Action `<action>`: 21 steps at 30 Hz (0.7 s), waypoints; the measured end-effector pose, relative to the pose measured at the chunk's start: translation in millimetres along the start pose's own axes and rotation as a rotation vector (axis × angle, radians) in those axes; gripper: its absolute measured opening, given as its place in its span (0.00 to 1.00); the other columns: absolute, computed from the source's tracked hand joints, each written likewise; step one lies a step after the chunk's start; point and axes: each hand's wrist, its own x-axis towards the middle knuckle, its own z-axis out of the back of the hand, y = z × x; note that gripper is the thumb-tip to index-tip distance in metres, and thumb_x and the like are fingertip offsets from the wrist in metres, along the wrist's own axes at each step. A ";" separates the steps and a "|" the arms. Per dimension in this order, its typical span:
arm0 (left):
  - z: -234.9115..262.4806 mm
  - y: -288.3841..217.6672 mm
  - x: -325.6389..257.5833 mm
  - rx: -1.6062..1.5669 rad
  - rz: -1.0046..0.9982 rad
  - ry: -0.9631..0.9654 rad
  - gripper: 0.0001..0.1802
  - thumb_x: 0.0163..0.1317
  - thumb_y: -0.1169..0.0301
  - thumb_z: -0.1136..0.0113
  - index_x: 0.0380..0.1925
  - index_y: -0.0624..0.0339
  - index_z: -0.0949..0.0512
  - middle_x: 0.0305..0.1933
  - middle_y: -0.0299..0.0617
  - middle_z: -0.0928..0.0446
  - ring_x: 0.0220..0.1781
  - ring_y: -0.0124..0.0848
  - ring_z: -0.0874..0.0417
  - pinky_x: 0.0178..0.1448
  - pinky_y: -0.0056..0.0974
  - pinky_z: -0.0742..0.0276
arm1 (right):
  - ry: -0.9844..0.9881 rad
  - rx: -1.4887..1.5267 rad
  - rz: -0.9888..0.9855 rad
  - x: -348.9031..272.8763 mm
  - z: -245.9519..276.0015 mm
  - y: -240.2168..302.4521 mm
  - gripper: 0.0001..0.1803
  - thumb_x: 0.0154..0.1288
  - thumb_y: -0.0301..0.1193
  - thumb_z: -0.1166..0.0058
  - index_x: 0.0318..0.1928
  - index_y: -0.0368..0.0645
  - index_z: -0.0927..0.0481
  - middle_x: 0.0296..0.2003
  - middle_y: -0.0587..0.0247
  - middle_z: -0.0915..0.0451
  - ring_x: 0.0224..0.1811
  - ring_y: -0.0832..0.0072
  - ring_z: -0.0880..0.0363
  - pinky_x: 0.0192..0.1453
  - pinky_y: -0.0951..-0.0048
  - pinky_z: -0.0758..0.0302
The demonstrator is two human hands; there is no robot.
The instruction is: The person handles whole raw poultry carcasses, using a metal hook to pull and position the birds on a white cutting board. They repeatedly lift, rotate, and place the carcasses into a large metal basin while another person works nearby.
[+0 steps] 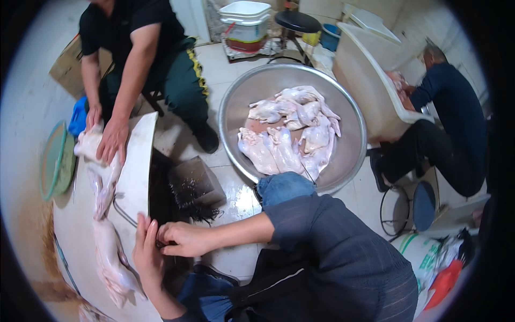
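My left hand point(148, 255) is raised at the near edge of the white board, its fingers stretched upward. Against it my right hand point(185, 239) is curled closed; a small dark part shows between the hands, too hidden to name. A thin curved metal rod point(124, 212) passes out of sight behind my left fingers. Left of my hands, a plucked poultry carcass point(111, 252) lies lengthwise on the board point(137, 161). Beyond it, a co-worker's two hands point(111, 137) press on another pale plucked carcass point(88, 144).
A wide metal basin point(360, 126) with several plucked carcasses stands ahead of me to the right. An open square box point(198, 182) sits beside the board. At the far right another person point(450, 118) leans over a big white tub point(359, 64). A green basin point(56, 161) is at far left.
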 end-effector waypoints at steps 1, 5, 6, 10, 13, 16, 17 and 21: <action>13.2 -0.6 -4.4 0.008 0.035 0.028 0.30 0.55 0.90 0.47 0.60 0.62 0.22 0.70 0.59 0.26 0.64 0.51 0.18 0.65 0.46 0.21 | 0.008 0.061 -0.167 2.2 2.7 8.1 0.13 0.69 0.32 0.41 0.38 0.31 0.22 0.34 0.48 0.19 0.38 0.55 0.17 0.46 0.59 0.21; 54.6 70.2 -47.9 -0.004 0.363 -0.364 0.21 0.66 0.83 0.55 0.57 0.69 0.22 0.57 0.52 0.19 0.59 0.45 0.19 0.67 0.42 0.27 | -0.178 0.569 -0.374 6.2 17.2 17.5 0.13 0.78 0.33 0.50 0.40 0.32 0.26 0.24 0.60 0.22 0.27 0.73 0.20 0.35 0.66 0.22; 73.4 104.7 -58.5 0.160 0.440 -0.388 0.18 0.72 0.76 0.53 0.57 0.69 0.22 0.58 0.53 0.19 0.62 0.47 0.20 0.67 0.43 0.27 | -0.160 0.695 -0.418 11.6 23.7 20.4 0.13 0.79 0.33 0.51 0.40 0.32 0.27 0.24 0.61 0.23 0.26 0.76 0.21 0.33 0.67 0.22; 112.1 204.6 -93.3 0.180 0.875 -0.070 0.36 0.70 0.62 0.38 0.71 0.71 0.38 0.69 0.62 0.30 0.65 0.49 0.24 0.71 0.45 0.30 | -0.109 0.660 -0.346 22.2 26.1 22.1 0.17 0.77 0.38 0.48 0.41 0.32 0.27 0.23 0.64 0.24 0.20 0.78 0.22 0.28 0.72 0.26; 105.2 187.6 -57.7 -0.206 1.043 0.240 0.48 0.60 0.68 0.30 0.74 0.71 0.46 0.68 0.63 0.31 0.65 0.50 0.25 0.70 0.45 0.29 | -0.120 0.634 -0.434 11.4 35.3 27.9 0.23 0.74 0.44 0.43 0.28 0.38 0.28 0.18 0.67 0.27 0.16 0.78 0.27 0.26 0.72 0.29; 108.0 185.6 -53.6 0.019 0.834 0.479 0.55 0.48 0.74 0.23 0.73 0.70 0.47 0.69 0.60 0.33 0.66 0.49 0.26 0.70 0.46 0.28 | -0.079 0.776 -0.443 9.8 34.8 32.3 0.28 0.77 0.47 0.49 0.22 0.41 0.30 0.15 0.67 0.32 0.14 0.79 0.31 0.23 0.72 0.29; 105.3 178.0 -49.1 0.195 0.680 0.556 0.58 0.44 0.73 0.21 0.73 0.70 0.47 0.69 0.61 0.34 0.67 0.51 0.27 0.71 0.47 0.29 | -0.055 0.866 -0.433 11.8 29.5 25.4 0.28 0.78 0.47 0.51 0.23 0.40 0.29 0.15 0.67 0.32 0.14 0.79 0.31 0.22 0.72 0.29; 116.0 161.8 -40.8 0.298 0.610 0.729 0.67 0.29 0.68 0.13 0.71 0.68 0.44 0.67 0.58 0.34 0.67 0.57 0.30 0.73 0.50 0.32 | 0.036 0.829 -0.455 11.3 21.8 19.3 0.27 0.82 0.48 0.61 0.35 0.36 0.25 0.17 0.66 0.33 0.14 0.76 0.30 0.22 0.71 0.25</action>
